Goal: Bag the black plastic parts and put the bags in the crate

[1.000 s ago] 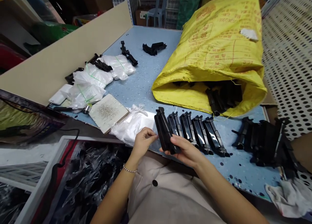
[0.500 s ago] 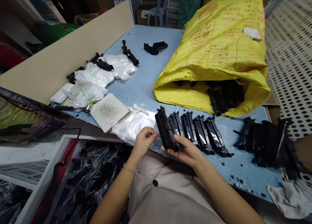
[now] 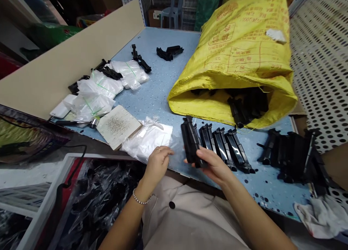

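My right hand [image 3: 214, 165] is closed around the lower end of a long black plastic part [image 3: 191, 143], held tilted above the table's front edge. Whether a second such part lies behind it or in the same grip, I cannot tell. My left hand [image 3: 158, 162] has its fingers pinched together at a thin, see-through plastic bag [image 3: 177, 148], smeared and faint. Left of that hand lies a pile of clear plastic bags [image 3: 146, 138]. To the right of the held part, three similar glossy black parts [image 3: 223, 146] lie in a slanted row.
A yellow woven sack [image 3: 244, 54] lies with its mouth towards me, black parts inside. More black parts [image 3: 292, 155] are heaped right. A square board [image 3: 117, 126] with brown specks and tied bag bundles [image 3: 99, 85] lie left. Below left stands a crate [image 3: 69, 157] of wrapped black parts.
My right hand and the black part have moved slightly right, now covering the nearest part of the row. My left hand has drawn away from the part, down and left. The view has shifted slightly.
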### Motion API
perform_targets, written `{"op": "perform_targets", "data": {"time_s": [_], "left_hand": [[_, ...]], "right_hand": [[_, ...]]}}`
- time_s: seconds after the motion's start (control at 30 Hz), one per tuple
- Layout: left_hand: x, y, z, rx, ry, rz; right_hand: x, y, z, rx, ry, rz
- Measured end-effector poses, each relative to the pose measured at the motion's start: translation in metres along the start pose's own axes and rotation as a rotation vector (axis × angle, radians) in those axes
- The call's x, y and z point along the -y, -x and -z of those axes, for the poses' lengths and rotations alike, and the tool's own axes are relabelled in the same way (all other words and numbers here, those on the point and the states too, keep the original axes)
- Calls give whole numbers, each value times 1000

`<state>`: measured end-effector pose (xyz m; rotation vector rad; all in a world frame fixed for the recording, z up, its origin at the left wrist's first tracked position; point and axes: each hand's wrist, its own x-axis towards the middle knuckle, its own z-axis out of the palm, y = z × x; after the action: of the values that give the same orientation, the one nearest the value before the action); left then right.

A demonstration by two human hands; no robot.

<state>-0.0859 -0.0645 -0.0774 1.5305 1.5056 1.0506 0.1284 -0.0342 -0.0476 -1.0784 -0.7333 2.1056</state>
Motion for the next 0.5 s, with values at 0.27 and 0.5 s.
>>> {"op": "perform_targets", "data": {"time_s": [0.27,0.5], "left_hand": [[2,-6,-10,-36,-36,-9],[-12,5,-7,-39,-230,-309]], "right_hand": [[-3,47,-4,198,-162,-194],[-24,50,15,137,-340,-343]]}}
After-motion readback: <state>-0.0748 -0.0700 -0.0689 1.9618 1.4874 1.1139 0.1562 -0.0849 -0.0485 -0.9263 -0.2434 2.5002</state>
